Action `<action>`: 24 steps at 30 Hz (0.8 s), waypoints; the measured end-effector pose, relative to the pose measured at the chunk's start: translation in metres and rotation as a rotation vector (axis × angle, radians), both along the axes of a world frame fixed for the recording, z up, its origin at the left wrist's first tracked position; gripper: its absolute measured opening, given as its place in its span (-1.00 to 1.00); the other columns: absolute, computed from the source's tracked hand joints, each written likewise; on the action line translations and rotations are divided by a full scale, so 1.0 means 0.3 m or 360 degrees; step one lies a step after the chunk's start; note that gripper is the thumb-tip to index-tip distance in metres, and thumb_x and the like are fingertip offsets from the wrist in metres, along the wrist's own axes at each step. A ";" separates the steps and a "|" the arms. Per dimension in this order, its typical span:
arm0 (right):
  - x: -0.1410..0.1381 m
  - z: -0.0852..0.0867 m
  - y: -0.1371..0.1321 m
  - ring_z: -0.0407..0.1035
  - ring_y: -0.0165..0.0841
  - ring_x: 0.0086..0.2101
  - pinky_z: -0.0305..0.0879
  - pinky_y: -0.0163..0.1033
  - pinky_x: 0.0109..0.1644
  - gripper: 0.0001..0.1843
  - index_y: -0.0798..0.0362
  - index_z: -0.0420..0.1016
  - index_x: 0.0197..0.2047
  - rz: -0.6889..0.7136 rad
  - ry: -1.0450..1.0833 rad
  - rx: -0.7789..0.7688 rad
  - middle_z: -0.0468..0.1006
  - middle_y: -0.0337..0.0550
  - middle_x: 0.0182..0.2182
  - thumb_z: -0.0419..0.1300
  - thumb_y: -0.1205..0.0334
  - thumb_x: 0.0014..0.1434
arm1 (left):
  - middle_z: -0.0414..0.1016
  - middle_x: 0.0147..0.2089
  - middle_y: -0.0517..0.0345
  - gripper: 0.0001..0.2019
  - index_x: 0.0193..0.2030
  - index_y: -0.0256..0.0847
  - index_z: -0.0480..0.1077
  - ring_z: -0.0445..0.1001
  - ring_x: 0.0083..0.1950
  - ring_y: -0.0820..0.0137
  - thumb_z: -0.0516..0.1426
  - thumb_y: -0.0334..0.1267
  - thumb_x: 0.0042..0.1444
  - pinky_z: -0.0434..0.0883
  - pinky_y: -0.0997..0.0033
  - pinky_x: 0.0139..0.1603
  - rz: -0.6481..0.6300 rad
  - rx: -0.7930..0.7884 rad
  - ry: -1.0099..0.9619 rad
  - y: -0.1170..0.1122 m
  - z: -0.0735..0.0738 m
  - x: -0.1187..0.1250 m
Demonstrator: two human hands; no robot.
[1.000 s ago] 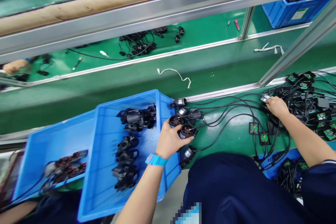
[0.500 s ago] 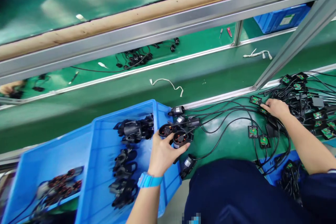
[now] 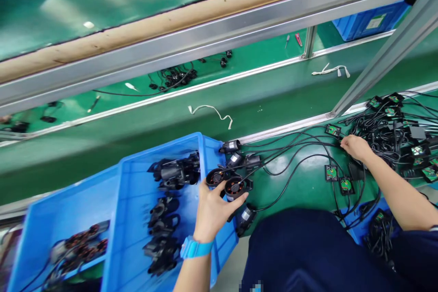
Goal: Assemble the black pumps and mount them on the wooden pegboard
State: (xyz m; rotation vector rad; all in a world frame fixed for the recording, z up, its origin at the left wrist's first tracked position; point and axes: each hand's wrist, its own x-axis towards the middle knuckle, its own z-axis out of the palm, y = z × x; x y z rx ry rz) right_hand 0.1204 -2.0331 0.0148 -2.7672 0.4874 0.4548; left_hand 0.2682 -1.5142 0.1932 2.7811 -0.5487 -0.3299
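Left hand (image 3: pixel 217 203) grips a pair of round black housings (image 3: pixel 235 188) as right hand (image 3: pixel 356 147) sits by circuit boards

A worker's left fingers spread around two round housings, orange-brown showing in their open tops. The thumb lies against the right side of the nearer one, the index finger comes down between the two, and the remaining fingers reach the left side of the farther one. A light-blue wristband (image 3: pixel 196 248) circles the wrist behind them. Just below the left thumb lies a labelled black housing (image 3: pixel 245 219); beyond the fingertips lies another labelled housing (image 3: pixel 230 146). To the left of those fingers stands a blue bin (image 3: pixel 130 219) bearing black molded parts (image 3: pixel 173 171).

Well to the right, the right fingers are drawn together, pointing left (whether they pinch anything cannot be told, as the tips hide it). One green circuit board (image 3: pixel 333 130) lies just beyond the right fingertips, and two more boards (image 3: pixel 346 185) lie on the near side. To the right of those fingers spreads a black cable pile (image 3: pixel 383 143), while several loose cables run between the two hands.
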 end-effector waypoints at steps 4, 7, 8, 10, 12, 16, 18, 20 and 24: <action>0.069 -0.002 0.095 0.43 -0.22 -0.08 0.27 -0.15 -0.02 -0.77 0.00 0.54 -0.13 0.0149 -0.0191 0.0045 0.58 -0.04 -0.09 0.06 0.18 0.34 | 0.41 0.07 -0.13 -0.49 -0.18 -0.17 0.61 0.29 0.25 -0.03 0.29 0.22 -0.09 0.39 -0.06 0.28 0.0041 -0.0042 0.0028 -0.010 -0.009 -0.012; 0.131 -0.028 0.148 0.37 -0.14 -0.04 0.24 -0.07 0.02 -0.72 0.00 0.55 -0.10 0.0159 -0.0291 0.0035 0.56 0.01 -0.05 0.01 0.16 0.37 | 0.40 0.05 -0.15 -0.48 -0.18 -0.19 0.60 0.30 0.24 -0.04 0.29 0.22 -0.11 0.41 -0.05 0.27 0.0086 -0.0041 0.0036 -0.016 -0.010 -0.017; 0.149 -0.036 0.156 0.36 -0.13 -0.04 0.24 -0.06 0.04 -0.70 0.00 0.55 -0.10 0.0157 -0.0316 0.0038 0.56 0.01 -0.06 0.00 0.15 0.37 | 0.40 0.05 -0.16 -0.46 -0.18 -0.20 0.60 0.31 0.24 -0.05 0.29 0.22 -0.11 0.41 -0.05 0.26 0.0099 -0.0038 0.0037 -0.016 -0.009 -0.018; 0.182 -0.050 0.159 0.35 -0.14 -0.03 0.25 -0.05 0.08 -0.65 -0.02 0.56 -0.09 0.0141 -0.0360 0.0046 0.56 -0.01 -0.04 -0.04 0.13 0.40 | 0.39 0.05 -0.17 -0.44 -0.16 -0.21 0.60 0.32 0.23 -0.06 0.30 0.23 -0.13 0.42 -0.06 0.26 0.0122 -0.0034 0.0037 -0.013 -0.007 -0.018; 0.218 -0.061 0.150 0.34 -0.16 0.01 0.24 -0.05 0.15 -0.60 -0.01 0.54 0.01 0.0110 -0.0393 0.0040 0.55 -0.02 0.01 -0.11 0.17 0.42 | 0.38 0.06 -0.17 -0.43 -0.16 -0.21 0.60 0.33 0.22 -0.06 0.29 0.24 -0.13 0.41 -0.07 0.26 0.0144 -0.0033 0.0032 -0.008 -0.005 -0.016; 0.319 -0.089 0.108 0.36 -0.16 0.01 0.28 -0.08 0.13 -0.55 0.00 0.40 0.23 0.0141 -0.0304 0.0029 0.56 -0.01 0.02 -0.13 0.18 0.42 | 0.36 0.06 -0.19 -0.43 -0.17 -0.22 0.61 0.31 0.24 -0.08 0.29 0.24 -0.14 0.39 -0.10 0.29 0.0163 -0.0022 0.0027 -0.003 -0.003 -0.012; 0.364 -0.098 0.074 0.41 -0.15 -0.05 0.30 -0.09 0.07 -0.55 0.02 0.43 0.21 0.0183 -0.0194 0.0008 0.59 0.02 -0.05 -0.10 0.14 0.41 | 0.37 0.05 -0.18 -0.44 -0.16 -0.21 0.61 0.31 0.24 -0.07 0.29 0.23 -0.13 0.39 -0.10 0.28 0.0164 -0.0018 0.0035 -0.005 0.000 -0.012; 0.383 -0.097 0.033 0.42 -0.12 -0.06 0.30 -0.06 0.07 -0.54 0.08 0.47 0.17 0.0211 -0.0106 -0.0040 0.58 0.08 -0.04 -0.09 0.11 0.40 | 0.39 0.05 -0.17 -0.46 -0.16 -0.20 0.61 0.32 0.23 -0.06 0.30 0.22 -0.12 0.41 -0.09 0.26 0.0168 -0.0024 0.0050 -0.006 0.004 -0.015; 0.343 -0.071 -0.026 0.36 -0.07 0.02 0.27 -0.02 0.11 -0.52 0.07 0.48 0.16 0.0324 -0.0005 -0.0119 0.56 0.07 0.04 0.02 0.00 0.34 | 0.45 0.01 -0.14 -0.52 -0.19 -0.18 0.62 0.30 0.24 -0.05 0.31 0.17 -0.12 0.40 -0.06 0.27 0.0156 -0.0048 0.0074 -0.007 0.004 -0.022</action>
